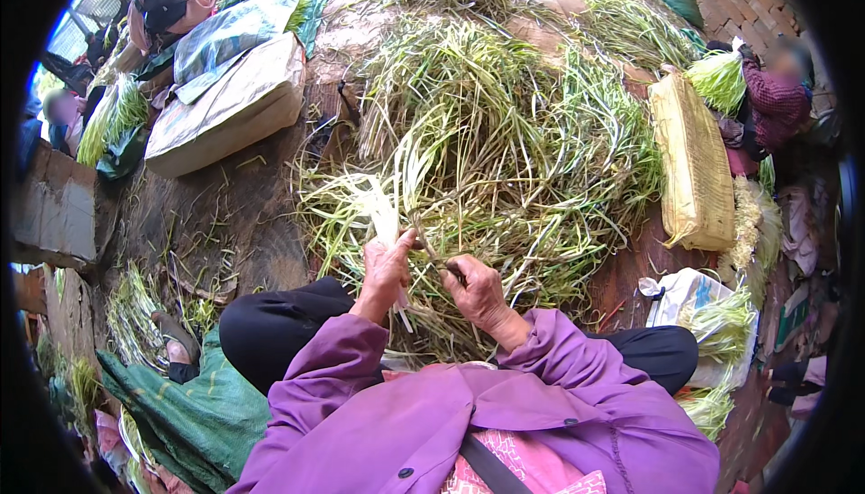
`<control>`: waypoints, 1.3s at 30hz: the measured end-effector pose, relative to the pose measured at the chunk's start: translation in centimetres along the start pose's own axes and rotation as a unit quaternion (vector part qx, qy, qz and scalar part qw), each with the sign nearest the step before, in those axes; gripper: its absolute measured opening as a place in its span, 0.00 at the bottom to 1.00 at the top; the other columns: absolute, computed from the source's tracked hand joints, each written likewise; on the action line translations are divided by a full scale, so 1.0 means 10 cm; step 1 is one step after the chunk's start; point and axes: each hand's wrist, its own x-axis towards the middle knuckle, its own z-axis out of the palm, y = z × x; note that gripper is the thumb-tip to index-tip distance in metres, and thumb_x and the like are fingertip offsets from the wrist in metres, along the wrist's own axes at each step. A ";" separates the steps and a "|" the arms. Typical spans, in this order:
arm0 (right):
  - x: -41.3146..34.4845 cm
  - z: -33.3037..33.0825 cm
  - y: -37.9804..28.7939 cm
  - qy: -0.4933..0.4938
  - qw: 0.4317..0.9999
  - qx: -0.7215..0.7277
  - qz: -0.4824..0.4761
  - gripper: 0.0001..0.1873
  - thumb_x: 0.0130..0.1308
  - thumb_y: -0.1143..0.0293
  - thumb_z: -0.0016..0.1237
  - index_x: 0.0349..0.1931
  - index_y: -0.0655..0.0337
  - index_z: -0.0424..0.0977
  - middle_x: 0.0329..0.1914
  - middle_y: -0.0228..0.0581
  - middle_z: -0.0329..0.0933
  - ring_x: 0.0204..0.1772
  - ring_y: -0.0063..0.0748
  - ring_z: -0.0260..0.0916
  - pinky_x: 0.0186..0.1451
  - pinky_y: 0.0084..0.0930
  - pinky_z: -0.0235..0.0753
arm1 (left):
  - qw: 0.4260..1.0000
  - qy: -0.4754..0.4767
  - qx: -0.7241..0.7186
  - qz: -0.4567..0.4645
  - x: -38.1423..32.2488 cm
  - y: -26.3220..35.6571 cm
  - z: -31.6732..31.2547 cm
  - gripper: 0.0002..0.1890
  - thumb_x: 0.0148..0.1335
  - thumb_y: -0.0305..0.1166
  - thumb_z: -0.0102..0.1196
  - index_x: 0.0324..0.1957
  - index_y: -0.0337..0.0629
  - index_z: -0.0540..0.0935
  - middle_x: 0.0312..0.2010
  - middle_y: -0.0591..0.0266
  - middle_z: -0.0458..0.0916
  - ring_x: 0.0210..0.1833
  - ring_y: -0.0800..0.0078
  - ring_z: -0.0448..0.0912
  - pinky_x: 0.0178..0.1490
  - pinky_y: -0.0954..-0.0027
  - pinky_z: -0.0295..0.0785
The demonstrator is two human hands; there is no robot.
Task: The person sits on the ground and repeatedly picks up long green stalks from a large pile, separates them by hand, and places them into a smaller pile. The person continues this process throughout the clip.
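Observation:
My left hand (385,268) is closed around a small bunch of pale, whitish-green leafy stalks (383,217), whose ends poke out below the fist. A brownish stalk (428,245) with light leaves runs between my two hands. The curled thumb and fingers of my right hand (478,293) pinch its lower end. Under and beyond both hands spreads a large loose heap of long green and straw-coloured stalks (473,129), some of them dry and tangled. It reaches up to my crossed legs.
At the left lies a long whitish woven sack (230,109); a yellow woven bale (693,163) stands right. Trimmed pale bunches (720,325) rest on a white sack beside my right knee. A green sack (189,406) lies left. A person (777,102) sits at right holding stalks.

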 end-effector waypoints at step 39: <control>0.61 0.18 0.43 -0.048 0.888 0.368 0.273 0.06 0.57 0.70 0.51 0.30 0.63 0.73 0.19 0.22 0.68 0.17 0.09 0.55 0.18 0.10 0.54 | 0.993 0.028 0.095 0.064 -0.03 -0.23 0.12 0.04 0.49 0.25 0.57 0.27 0.35 0.76 0.15 0.69 0.72 0.14 0.84 0.66 0.17 0.79 0.59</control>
